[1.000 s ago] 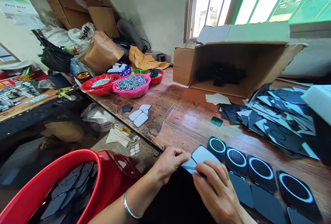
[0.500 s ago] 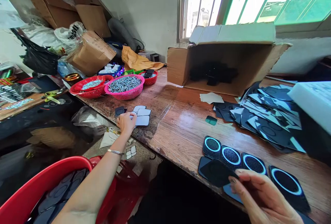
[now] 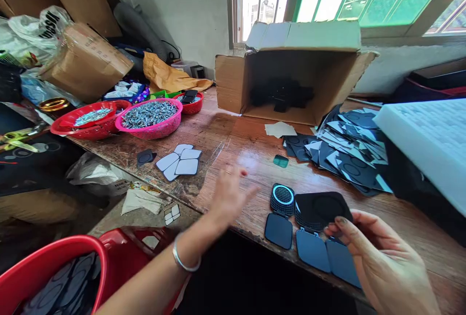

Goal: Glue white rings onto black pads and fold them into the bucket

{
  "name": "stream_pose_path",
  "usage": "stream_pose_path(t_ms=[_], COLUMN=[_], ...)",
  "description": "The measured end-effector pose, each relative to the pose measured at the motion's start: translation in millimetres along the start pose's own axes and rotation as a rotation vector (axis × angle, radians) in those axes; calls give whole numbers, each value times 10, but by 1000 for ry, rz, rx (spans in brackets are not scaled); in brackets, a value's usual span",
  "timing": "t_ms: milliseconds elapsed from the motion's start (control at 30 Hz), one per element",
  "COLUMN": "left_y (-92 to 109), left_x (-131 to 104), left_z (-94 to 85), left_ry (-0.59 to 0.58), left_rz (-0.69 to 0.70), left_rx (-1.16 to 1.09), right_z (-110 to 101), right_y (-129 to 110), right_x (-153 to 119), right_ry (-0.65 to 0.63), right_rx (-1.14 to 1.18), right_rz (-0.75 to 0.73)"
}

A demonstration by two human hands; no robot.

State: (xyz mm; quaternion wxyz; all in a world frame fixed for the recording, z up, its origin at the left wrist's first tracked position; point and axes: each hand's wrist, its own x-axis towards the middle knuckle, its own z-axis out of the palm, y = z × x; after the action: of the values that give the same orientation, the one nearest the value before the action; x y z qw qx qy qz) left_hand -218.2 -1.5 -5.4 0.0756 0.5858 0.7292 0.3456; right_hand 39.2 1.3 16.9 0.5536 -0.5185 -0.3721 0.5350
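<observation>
One black sheet (image 3: 316,208) is pinched in the right hand (image 3: 386,256) at lower right. Mid-frame, the left hand (image 3: 228,197) hovers, fingers apart, above the table (image 3: 247,133).

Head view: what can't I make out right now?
In the head view:
- Left hand: motion blur smears its fingers.
- Whatever lies behind the black pad: largely covered by the pad.
- Rightmost blue-grey panel: partly behind the right hand.
- Dark pile in the carton: shadow hides its details.
- Red bin: cut off by the left and bottom edges.
</observation>
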Motion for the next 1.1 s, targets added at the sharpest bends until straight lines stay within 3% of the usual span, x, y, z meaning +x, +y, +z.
stream_pose_path(t_ms=[67, 100, 200, 300, 467, 633, 867, 933, 1100], left_y=[310, 426, 620, 622, 361, 93, 140, 162, 149], left_x=[-252, -350, -497, -462, -271, -251, -539, -592, -640], left_z=[267, 377, 576, 607, 451, 142, -200, -226, -208], left_ry=[-244, -292, -330, -318, -300, -391, -563, -585, -632], left_rz=[98, 89, 24, -31, -240, -443, -694, -775, -812], left_rx=[-66, -84, -105, -154, -529, -749, -1141, -1218, -1200], right_z=[-6, -8, -14, -36, -94, -44, 222, 276, 356], right_y=[49, 67, 83, 77, 144, 226, 288, 318, 328], right_x=[24, 32, 41, 34, 36, 15, -83, -105, -149], right_ry=[-33, -34, -23, -2, 8, -55, -196, -260, -337], right_rx=[34, 58, 100, 94, 127, 96, 34, 4, -33], right_rz=[10, 16, 43, 82, 129, 94, 255, 267, 331])
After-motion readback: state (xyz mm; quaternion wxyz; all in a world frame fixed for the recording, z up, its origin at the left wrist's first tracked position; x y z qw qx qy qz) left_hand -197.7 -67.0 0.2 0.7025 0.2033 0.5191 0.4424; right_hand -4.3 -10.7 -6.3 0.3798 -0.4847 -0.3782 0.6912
